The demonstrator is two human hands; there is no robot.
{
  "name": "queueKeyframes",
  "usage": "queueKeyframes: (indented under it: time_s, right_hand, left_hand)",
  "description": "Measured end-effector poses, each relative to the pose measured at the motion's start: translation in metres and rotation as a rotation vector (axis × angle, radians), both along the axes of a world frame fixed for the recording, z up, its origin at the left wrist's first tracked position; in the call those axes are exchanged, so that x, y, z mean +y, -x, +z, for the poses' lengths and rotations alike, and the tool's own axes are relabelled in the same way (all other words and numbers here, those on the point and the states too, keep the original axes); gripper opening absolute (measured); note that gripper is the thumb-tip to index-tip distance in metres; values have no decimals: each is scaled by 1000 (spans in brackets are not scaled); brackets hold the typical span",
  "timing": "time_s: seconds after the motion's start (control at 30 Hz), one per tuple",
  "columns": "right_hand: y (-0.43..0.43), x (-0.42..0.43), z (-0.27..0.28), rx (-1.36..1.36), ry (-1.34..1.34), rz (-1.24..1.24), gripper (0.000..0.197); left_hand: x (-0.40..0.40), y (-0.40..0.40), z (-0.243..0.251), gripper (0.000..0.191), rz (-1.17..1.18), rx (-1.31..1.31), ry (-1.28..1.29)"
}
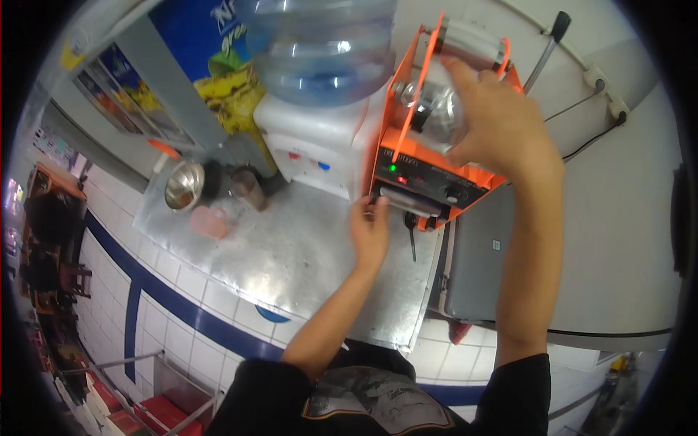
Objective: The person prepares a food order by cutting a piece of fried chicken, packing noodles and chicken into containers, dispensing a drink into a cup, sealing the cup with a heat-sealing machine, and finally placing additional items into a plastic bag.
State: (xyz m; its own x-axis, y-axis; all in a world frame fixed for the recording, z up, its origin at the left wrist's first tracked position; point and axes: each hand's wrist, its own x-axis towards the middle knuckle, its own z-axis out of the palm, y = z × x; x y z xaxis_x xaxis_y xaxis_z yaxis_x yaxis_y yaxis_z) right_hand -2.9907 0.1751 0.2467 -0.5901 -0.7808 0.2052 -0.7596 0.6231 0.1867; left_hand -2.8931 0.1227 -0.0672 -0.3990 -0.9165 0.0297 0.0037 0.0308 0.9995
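An orange cup sealing machine (428,177) with a dark control panel stands tilted in view at the upper right, a green and a red light lit. My right hand (496,117) is spread around a clear, shiny roll (444,111), apparently plastic film, inside its upper frame. Another pale roller (471,43) lies across the top of the frame. Below the panel, my left hand (371,229) pinches the left end of a metal-fronted tray (411,201). The fingertips under that end are partly hidden. A black spoon (411,234) lies just below the machine.
A white water dispenser (313,147) with a large bottle (324,54) stands left of the machine. On the metal tabletop (283,248) are a steel bowl (184,185), a pink cup (209,222) and a clear plastic cup (249,189). A grey case (480,272) stands at the right.
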Motion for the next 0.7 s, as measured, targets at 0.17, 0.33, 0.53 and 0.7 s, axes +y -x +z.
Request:
queueKeyframes:
  time_s: [0.17, 0.33, 0.53, 0.7]
  right_hand:
    - [11, 6, -18, 26, 86, 8, 99]
    - [-9, 12, -58, 365, 416, 287, 52]
    - [8, 113, 13, -830, 660, 1139, 33]
    - [182, 50, 93, -400, 1702, 169, 70]
  left_hand:
    - [-44, 0, 241, 17, 93, 574, 916]
    - [-43, 51, 331, 33, -427, 294, 1139]
    - [-51, 50, 300, 46, -688, -231, 1408]
    - [-38, 35, 291, 94, -623, -235, 1587]
